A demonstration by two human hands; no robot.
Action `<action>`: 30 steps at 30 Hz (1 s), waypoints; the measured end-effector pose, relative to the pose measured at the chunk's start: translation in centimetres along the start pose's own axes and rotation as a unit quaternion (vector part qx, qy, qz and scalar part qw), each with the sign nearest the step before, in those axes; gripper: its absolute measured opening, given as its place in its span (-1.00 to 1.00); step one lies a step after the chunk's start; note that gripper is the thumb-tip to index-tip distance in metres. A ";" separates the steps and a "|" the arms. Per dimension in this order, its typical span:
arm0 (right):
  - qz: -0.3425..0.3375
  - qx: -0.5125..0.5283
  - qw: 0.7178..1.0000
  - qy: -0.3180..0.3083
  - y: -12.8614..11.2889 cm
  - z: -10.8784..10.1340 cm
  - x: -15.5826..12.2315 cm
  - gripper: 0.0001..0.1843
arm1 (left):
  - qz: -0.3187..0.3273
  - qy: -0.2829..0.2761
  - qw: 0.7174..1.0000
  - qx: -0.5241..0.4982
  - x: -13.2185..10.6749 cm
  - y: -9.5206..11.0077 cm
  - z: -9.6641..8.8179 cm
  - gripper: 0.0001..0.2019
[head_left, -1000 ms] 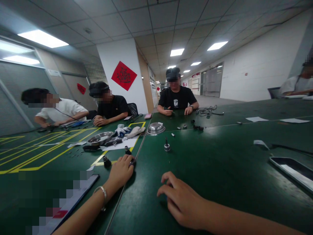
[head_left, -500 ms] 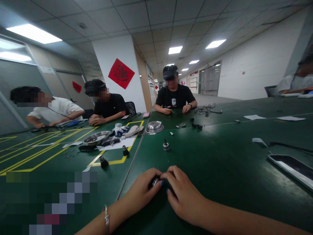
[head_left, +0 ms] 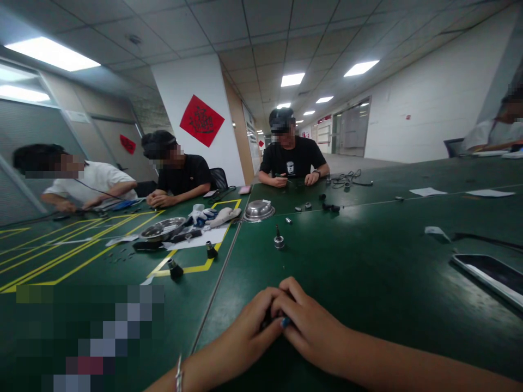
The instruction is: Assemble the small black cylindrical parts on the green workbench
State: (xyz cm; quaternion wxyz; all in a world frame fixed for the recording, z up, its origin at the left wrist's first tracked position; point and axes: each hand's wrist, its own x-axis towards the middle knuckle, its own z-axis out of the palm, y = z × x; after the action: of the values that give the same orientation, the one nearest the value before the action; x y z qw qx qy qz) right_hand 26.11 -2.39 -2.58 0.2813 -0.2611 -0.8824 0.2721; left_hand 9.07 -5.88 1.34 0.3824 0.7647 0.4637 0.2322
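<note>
From here I see the left hand (head_left: pixel 250 325) and right hand (head_left: pixel 312 329) curled together, I can't tell on what, and farther off on the desk (head_left: pixel 368 261) the metal part (head_left: pixel 279 242) stands fat end down, maybe for balance

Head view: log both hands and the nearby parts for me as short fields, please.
Left hand: fingers touching the right hand
Right hand: fingers overlapping the left
Between hands: something dark, mostly hidden; cannot be identified
Beyond hands: small metal part with its stem pointing up
Left of hands: two dark tapered parts with silvery tops, by the yellow tape
Farther off: upside-down metal bowl
Surface: green table
</note>
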 end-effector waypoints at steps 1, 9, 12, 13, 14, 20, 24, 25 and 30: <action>0.004 0.012 1.000 0.003 0.1 0.0 0.0 -0.67 | 0.001 0.002 1.000 0.003 0.1 -0.1 -0.1 -0.81; -0.007 0.012 1.000 0.000 -0.3 -0.2 -0.1 -0.52 | 0.049 0.019 0.999 -0.005 0.4 -1.1 -0.5 -0.63; -0.016 0.002 1.000 -0.001 -0.5 -0.2 -0.3 -0.47 | 0.060 0.036 0.997 0.032 0.3 -1.7 -0.4 -0.62; -0.016 -0.005 1.000 0.002 -0.5 -0.2 -0.4 -0.44 | 0.062 0.046 0.996 0.049 0.3 -2.0 -0.4 -0.61; -0.017 -0.012 1.000 0.009 -0.5 -0.2 -0.5 -0.41 | 0.061 0.057 0.994 0.066 0.3 -2.2 -0.4 -0.61; -0.074 -0.044 0.995 0.059 -0.9 -0.3 -1.0 -0.43 | 0.090 0.075 0.974 0.191 0.3 -3.2 -0.7 -0.72; -0.112 -0.089 0.990 0.006 -1.1 -0.5 -0.9 -0.60 | 0.153 0.093 0.935 0.305 0.6 -4.8 -0.8 -0.75; -0.115 -0.097 0.989 -0.011 -1.1 -0.6 -0.8 -0.58 | 0.150 0.113 0.930 0.315 0.7 -5.2 -0.8 -0.77; -0.113 -0.098 0.986 -0.072 -1.2 -0.9 -0.5 -0.54 | 0.026 0.236 0.935 0.263 1.7 -6.2 -1.3 -0.88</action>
State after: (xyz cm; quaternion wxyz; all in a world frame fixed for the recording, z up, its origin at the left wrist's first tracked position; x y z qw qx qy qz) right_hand 26.73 -3.24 -1.40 0.2190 -0.1660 -0.9466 0.1687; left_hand 5.64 -2.19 -2.87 0.0412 0.7729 0.5648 0.2862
